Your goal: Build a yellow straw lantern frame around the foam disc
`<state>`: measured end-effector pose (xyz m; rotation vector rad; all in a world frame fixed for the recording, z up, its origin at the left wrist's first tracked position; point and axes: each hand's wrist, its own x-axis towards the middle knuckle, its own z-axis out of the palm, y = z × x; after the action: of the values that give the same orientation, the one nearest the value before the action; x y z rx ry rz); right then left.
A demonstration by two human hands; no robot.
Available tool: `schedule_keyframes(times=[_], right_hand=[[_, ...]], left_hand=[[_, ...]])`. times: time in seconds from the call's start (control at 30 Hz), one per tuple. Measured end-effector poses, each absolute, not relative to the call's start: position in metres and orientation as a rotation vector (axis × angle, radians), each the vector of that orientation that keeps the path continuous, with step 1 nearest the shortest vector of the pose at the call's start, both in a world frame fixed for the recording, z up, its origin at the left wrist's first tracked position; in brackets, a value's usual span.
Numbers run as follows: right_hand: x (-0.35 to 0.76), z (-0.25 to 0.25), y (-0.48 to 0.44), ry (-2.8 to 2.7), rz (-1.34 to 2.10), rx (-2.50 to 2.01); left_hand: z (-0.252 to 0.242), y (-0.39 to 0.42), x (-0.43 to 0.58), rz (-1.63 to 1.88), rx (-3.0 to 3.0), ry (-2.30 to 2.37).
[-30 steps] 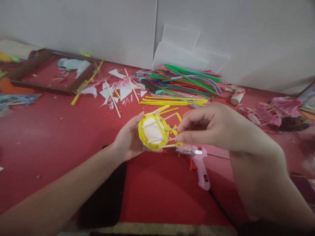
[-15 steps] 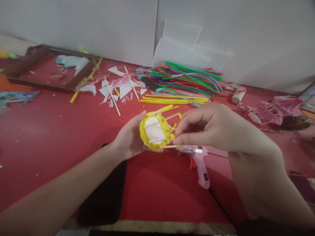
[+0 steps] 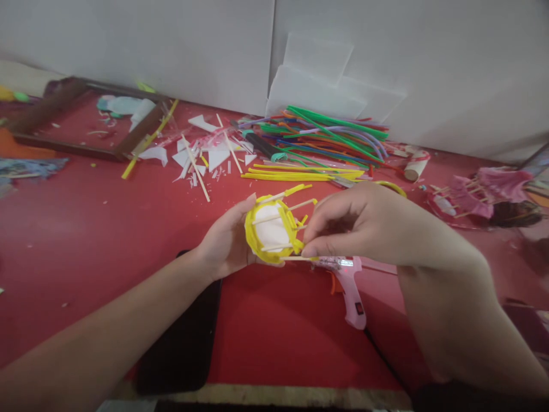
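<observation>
My left hand (image 3: 227,240) holds a small round craft piece (image 3: 271,230) by its left side, thumb on the upper edge and fingers underneath. The piece has a white base, a yellow pipe-cleaner rim and several thin wooden sticks standing out towards the right, some tipped with yellow. Thumb and index finger of my right hand (image 3: 347,223) pinch a short yellow pipe cleaner (image 3: 297,246) at the lower right of the piece. Its far end is hidden by the fingertips. Below the right hand lies a pink glue gun (image 3: 349,292) with an orange trigger.
A black phone (image 3: 180,337) lies under my left forearm. Behind the hands are yellow pipe cleaners (image 3: 300,173), a heap of coloured ones (image 3: 326,134), a cutter knife (image 3: 263,146) and white scraps (image 3: 217,157). A brown frame (image 3: 64,143) is at the left; a pink stick model (image 3: 476,191) at the right.
The round piece has tilted slightly and shifted a little to the right in my left hand. My right hand keeps its pinch, nearly in the same spot.
</observation>
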<state>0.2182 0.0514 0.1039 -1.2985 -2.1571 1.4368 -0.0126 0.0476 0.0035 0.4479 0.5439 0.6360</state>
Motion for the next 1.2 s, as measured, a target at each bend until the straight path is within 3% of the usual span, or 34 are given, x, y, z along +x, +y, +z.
schedule_keyframes(times=[1.2], right_hand=[[0.217, 0.103, 0.047, -2.187, 1.428, -1.250]], left_hand=[[0.009, 0.048, -0.011, 0.646, 0.429, 0.540]])
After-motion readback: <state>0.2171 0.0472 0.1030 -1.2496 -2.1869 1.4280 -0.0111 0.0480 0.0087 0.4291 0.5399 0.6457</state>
